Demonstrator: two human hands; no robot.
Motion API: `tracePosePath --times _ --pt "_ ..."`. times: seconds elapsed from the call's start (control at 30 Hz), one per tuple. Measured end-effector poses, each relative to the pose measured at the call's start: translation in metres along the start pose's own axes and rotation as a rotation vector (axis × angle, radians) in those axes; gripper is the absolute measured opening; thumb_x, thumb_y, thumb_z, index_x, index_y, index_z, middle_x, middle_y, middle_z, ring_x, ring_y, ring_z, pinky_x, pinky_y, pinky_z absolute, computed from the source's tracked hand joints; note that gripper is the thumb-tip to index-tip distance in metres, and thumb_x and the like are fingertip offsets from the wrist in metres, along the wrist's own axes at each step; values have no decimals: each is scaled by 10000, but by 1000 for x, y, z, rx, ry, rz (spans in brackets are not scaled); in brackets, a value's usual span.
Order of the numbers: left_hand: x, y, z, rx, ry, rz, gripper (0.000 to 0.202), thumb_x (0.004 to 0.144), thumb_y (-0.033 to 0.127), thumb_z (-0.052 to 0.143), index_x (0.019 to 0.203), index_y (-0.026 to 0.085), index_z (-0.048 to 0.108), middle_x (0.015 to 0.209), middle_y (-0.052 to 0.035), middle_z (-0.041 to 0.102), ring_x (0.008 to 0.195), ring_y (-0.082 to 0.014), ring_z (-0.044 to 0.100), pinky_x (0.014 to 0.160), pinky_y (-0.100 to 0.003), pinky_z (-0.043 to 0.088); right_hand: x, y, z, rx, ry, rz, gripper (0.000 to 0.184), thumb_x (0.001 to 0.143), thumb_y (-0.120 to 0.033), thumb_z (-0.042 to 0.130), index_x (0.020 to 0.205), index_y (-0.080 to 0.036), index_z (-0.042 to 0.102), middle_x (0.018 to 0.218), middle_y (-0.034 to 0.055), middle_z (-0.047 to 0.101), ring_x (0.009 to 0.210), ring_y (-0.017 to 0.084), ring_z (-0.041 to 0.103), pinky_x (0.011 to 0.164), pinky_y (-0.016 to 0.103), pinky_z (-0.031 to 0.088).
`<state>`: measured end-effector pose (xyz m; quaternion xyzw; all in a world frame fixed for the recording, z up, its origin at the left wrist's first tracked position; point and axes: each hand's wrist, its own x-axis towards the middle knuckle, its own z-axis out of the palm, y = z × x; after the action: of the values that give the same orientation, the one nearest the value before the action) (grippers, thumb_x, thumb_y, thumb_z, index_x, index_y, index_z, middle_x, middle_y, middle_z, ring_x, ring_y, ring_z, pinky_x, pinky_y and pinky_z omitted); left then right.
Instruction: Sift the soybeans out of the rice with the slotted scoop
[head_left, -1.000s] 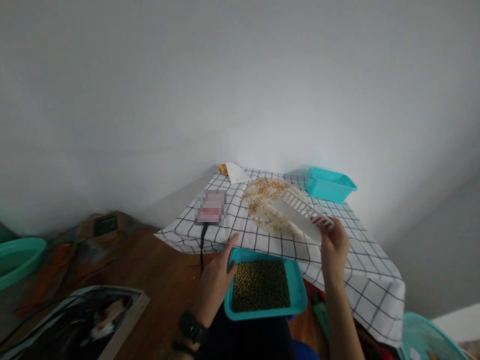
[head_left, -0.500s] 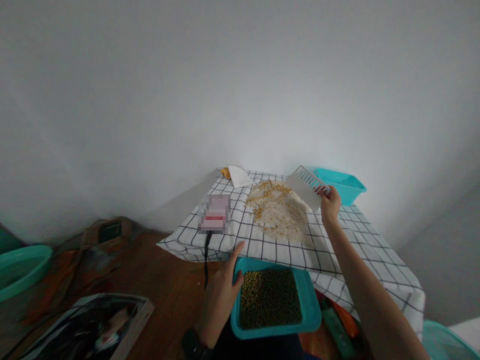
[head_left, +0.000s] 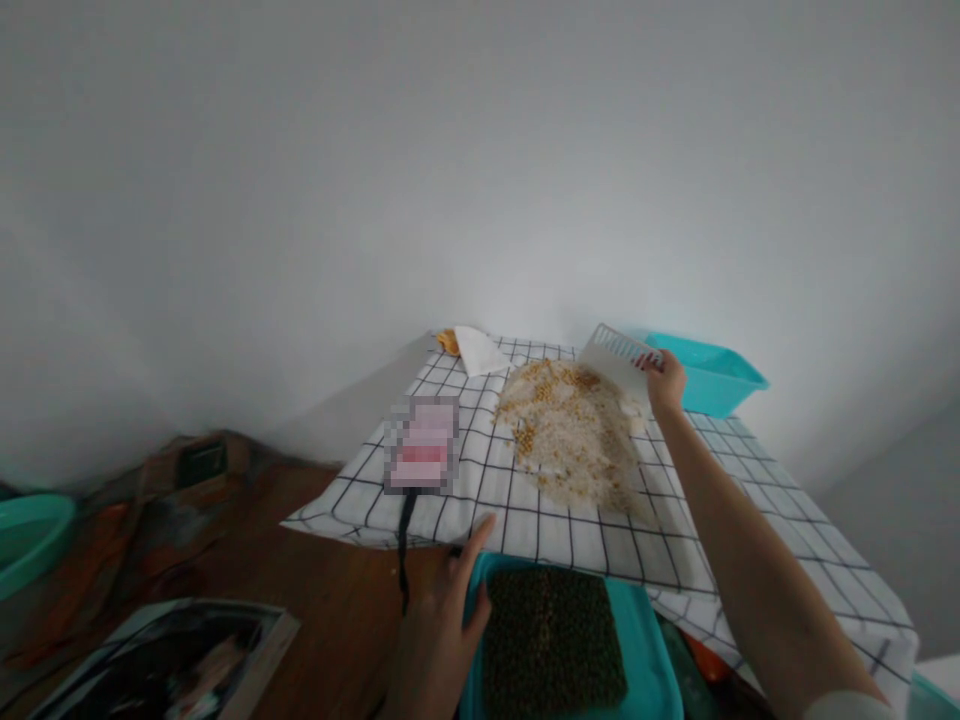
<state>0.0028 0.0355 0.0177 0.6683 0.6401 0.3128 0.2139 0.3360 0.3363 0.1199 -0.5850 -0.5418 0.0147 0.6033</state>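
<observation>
My right hand (head_left: 664, 380) grips a white flat plastic scraper (head_left: 616, 358) by its slotted edge. The scraper is tilted, its lower edge at the far right side of a spread of pale grains (head_left: 592, 440) mixed with yellow kernels (head_left: 551, 382) on the checked cloth (head_left: 480, 490). Down at the front, my left hand (head_left: 454, 610) holds the left rim of a teal tray (head_left: 649, 650), thumb on the inner side and forefinger stretched along the outside. A layer of small dark green beans (head_left: 551, 640) covers much of the tray's bottom.
A second teal tub (head_left: 720, 380) stands at the back right against the wall. A white folded sheet (head_left: 478, 352) lies back left, beside an orange-yellow item (head_left: 448, 341). A blurred pink object (head_left: 422, 445) with a black cord sits at left. A green basin (head_left: 34, 535) is far left.
The view has shifted, so the table looks nearer and the bean tray lower. The scraper stays at the far right of the grains in my right hand; my left hand stays at the tray's rim.
</observation>
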Motion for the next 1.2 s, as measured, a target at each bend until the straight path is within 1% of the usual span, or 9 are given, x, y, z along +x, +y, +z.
tracePosePath --times 0.13,0.33,0.4,0.57,0.67,0.83,0.93,1.07,1.2 --pt "1 -2 1 -32 5 21 620 905 140 453 1480 351 358 1411 -16 592 1253 -194 592 1012 -355 508 7 8 10 30 -83 -11 90 672 -229 530 747 -193 566 646 -17 517 631 144 419 616 288 325" --pt "0 -11 10 11 70 59 637 907 154 441 1493 370 318 1366 -16 627 1154 -199 658 945 -344 545 6 8 16 121 -210 -31 84 677 -243 558 745 -196 553 672 -6 534 642 150 436 629 300 364" --pt "0 -11 11 28 64 58 634 907 159 439 1493 368 315 1368 -18 625 1146 -202 662 942 -347 547 4 6 13 153 -256 -35 84 676 -247 564 742 -197 551 667 -10 534 639 149 442 620 296 370" --pt "0 -9 9 13 54 89 629 922 142 411 1503 345 278 1452 -26 552 1253 -179 591 998 -339 515 -2 -1 -1 216 -346 -44 95 681 -266 588 742 -200 559 644 -23 539 622 143 455 604 283 377" --pt "0 -8 7 11 59 95 640 920 129 427 1504 345 280 1462 -20 542 1278 -178 568 1034 -339 488 -4 -5 -9 243 -390 -56 121 679 -301 599 741 -206 557 640 -25 543 618 142 448 607 282 372" --pt "0 -4 5 14 50 62 617 920 135 448 1492 333 327 1435 -23 569 1219 -196 617 988 -326 521 -8 -16 -21 273 -441 -85 152 676 -339 593 742 -208 552 648 -21 538 625 144 440 599 281 352" --pt "0 -2 4 25 60 55 602 921 148 448 1488 321 344 1394 -32 608 1196 -202 635 963 -326 535 -12 -24 -26 274 -456 -100 135 676 -327 588 736 -211 556 644 -22 533 628 145 433 598 278 347" --pt "1 1 3 16 56 33 595 921 178 448 1492 301 340 1391 -56 609 1199 -220 634 966 -354 532 -20 -30 -32 277 -459 -119 108 670 -302 588 720 -210 562 634 -24 526 623 144 422 588 273 326" --pt "3 4 0 3 -2 -10 601 916 175 414 1503 266 323 1283 -87 679 1043 -220 709 917 -376 549 -29 -32 -38 297 -435 -121 112 668 -305 597 719 -209 565 624 -27 514 614 144 419 583 272 315"
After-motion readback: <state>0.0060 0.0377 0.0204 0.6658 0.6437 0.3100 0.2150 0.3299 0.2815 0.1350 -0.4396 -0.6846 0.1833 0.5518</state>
